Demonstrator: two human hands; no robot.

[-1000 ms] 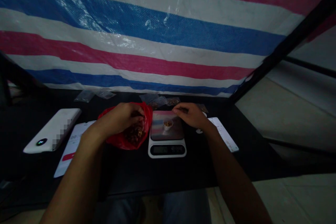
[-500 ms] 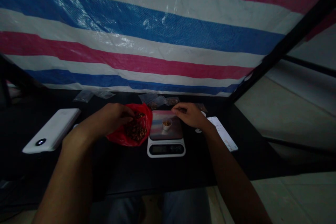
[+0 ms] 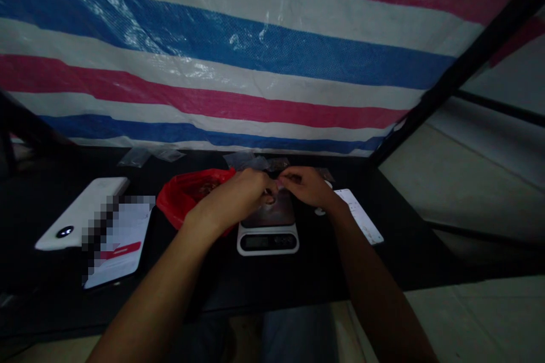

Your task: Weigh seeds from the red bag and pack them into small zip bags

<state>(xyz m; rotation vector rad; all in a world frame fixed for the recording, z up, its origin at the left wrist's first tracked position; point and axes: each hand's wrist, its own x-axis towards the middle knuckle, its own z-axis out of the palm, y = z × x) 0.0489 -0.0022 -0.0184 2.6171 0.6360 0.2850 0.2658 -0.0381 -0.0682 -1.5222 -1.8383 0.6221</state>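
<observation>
Two bare hands meet over the platform of a white digital kitchen scale (image 3: 268,241), the left hand (image 3: 232,199) reaching in from the left and the right hand (image 3: 309,187) from the right. Their fingers are drawn narrow and nearly touch, but whether they pinch anything is too dark and small to tell. Mostly hidden beneath the fingertips (image 3: 272,188), a small white cup (image 3: 269,199) sits on the platform. The scale's display (image 3: 267,241) is dark, with no digits that can be read. Just left of the scale and partly under the left wrist lies a red plastic bag (image 3: 187,195), with brown pieces (image 3: 206,188) visible inside it. A small white object (image 3: 321,211) sits just beside the right hand, and further right lies a white sheet (image 3: 360,215) with marks too faint to read. On the left of the black table (image 3: 298,278) are a white slab-shaped device (image 3: 80,221) with a small glowing ring and a white card (image 3: 121,249) with a red band, its print partly pixelated and unreadable. Small clear plastic bags (image 3: 135,157) line the far edge, below a striped blue, white and pink tarpaulin (image 3: 230,51)
</observation>
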